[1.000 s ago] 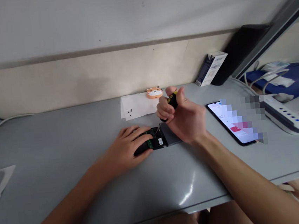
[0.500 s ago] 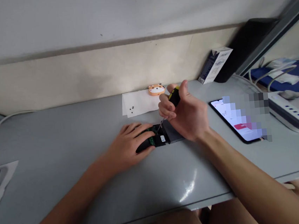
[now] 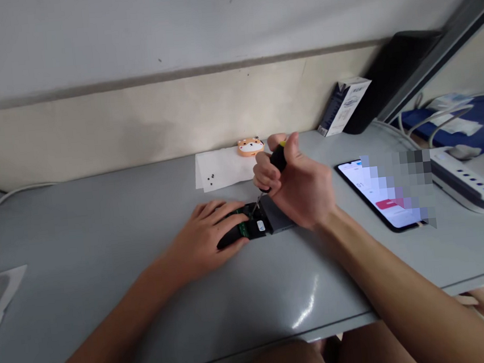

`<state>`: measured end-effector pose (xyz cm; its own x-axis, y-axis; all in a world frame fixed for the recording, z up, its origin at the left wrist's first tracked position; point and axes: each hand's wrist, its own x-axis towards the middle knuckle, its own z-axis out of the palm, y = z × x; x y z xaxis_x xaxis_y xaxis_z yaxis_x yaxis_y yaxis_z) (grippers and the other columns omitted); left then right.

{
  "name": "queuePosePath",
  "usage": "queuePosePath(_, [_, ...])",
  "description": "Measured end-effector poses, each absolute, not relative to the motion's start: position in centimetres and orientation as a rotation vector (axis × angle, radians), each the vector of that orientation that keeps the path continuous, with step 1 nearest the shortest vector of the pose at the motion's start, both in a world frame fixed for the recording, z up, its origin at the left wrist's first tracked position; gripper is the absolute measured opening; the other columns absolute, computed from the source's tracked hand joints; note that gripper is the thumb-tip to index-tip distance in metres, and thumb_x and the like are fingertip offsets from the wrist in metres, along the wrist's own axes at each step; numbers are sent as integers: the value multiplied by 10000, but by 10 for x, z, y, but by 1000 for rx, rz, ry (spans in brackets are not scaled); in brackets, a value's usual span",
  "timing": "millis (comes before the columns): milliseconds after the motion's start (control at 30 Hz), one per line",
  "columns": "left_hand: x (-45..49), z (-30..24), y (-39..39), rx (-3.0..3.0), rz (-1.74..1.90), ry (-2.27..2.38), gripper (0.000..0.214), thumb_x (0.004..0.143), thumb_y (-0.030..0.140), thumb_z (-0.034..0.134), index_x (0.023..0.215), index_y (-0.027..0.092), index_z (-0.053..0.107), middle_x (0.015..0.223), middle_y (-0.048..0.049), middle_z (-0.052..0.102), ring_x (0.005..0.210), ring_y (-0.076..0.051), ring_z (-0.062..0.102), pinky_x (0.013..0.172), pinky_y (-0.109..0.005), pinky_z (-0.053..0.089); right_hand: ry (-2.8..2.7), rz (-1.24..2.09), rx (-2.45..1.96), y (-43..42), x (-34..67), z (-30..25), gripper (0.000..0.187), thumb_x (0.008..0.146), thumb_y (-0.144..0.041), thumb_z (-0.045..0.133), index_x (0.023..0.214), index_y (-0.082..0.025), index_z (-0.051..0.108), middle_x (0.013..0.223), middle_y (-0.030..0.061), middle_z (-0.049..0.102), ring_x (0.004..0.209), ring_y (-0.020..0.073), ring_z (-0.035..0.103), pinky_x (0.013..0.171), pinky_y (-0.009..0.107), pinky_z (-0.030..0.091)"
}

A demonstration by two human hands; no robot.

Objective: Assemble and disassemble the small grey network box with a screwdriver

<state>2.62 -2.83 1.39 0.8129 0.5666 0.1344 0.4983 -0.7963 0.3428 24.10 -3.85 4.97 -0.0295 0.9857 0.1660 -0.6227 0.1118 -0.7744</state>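
Observation:
My left hand (image 3: 206, 233) lies flat on a small black device (image 3: 252, 227) with a green circuit board showing, and pins it to the grey table (image 3: 101, 229). My right hand (image 3: 297, 184) is closed round a black and yellow screwdriver (image 3: 277, 158), whose thin tip points down onto the device. A grey metal part (image 3: 277, 218) of the device sticks out under my right hand.
A white paper sheet (image 3: 219, 169) with a few small black screws (image 3: 211, 179) lies behind the device, beside an orange animal-shaped trinket (image 3: 250, 146). A lit phone (image 3: 380, 194) lies at the right. A small box (image 3: 343, 105) leans at the back right. A white device (image 3: 473, 179) sits far right.
My right hand has turned slightly on the screwdriver handle. The left hand and the device stay put. The view has shifted a little.

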Motion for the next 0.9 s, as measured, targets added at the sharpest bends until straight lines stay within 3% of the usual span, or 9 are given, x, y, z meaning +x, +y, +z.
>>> queuePosePath(133, [26,14,-29,2712,329,811,297,1045,347,596,1315,262,687,1485,-54,645,1332,-265,563,1123,-454,430,-853,1385,-608,-36,242,51,365,998,-570,615,834,-255,531,734,-11,492,628,138,460,622,295,451])
queuePosePath(333, [27,12,-29,2727,337,802,305,1048,347,597,1323,251,687,1489,-57,644,1333,-267,562,1129,-454,424,-802,1384,-615,-35,237,52,426,1004,-660,538,858,-260,513,653,-51,362,531,114,323,534,264,411])
queuePosePath(900, [29,14,-30,2678,348,828,316,1026,347,619,1321,234,636,1447,-63,669,1341,-280,567,1148,-454,426,-839,1369,-610,-41,236,54,410,1061,-593,463,825,-257,452,617,-56,331,498,109,282,503,259,371])
